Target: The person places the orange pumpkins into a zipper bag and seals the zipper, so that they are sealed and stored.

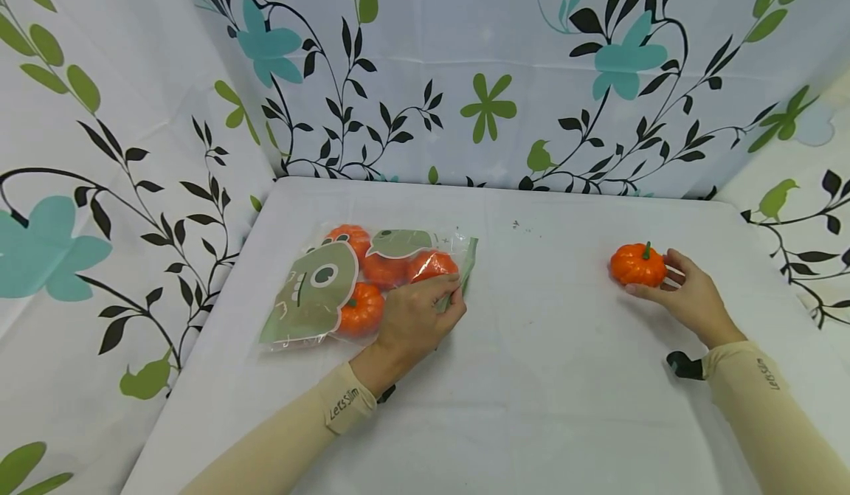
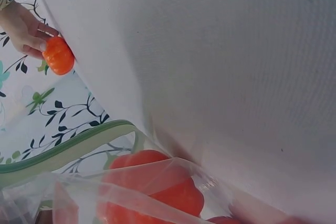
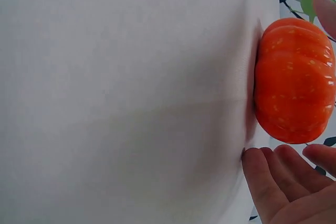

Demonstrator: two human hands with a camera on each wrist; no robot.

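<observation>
A clear zip bag (image 1: pixel 302 299) with a green cartoon print lies on the left half of the table. Several orange toy pumpkins (image 1: pixel 361 309) show through its plastic. My left hand (image 1: pixel 415 318) pinches the bag near its green zip edge, which stands partly apart in the left wrist view. On the right, a single orange toy pumpkin (image 1: pixel 636 265) with a green stem sits on the table. My right hand (image 1: pixel 697 299) is beside it, thumb on the near side and fingers at its right. In the right wrist view, a small gap separates the fingers (image 3: pixel 268 182) from this pumpkin.
A white cloth covers the table (image 1: pixel 531 392). Behind and at both sides hang white curtains (image 1: pixel 425 74) printed with leaves and flowers. A dark wrist camera (image 1: pixel 684 366) sticks out from the right sleeve, near the tabletop.
</observation>
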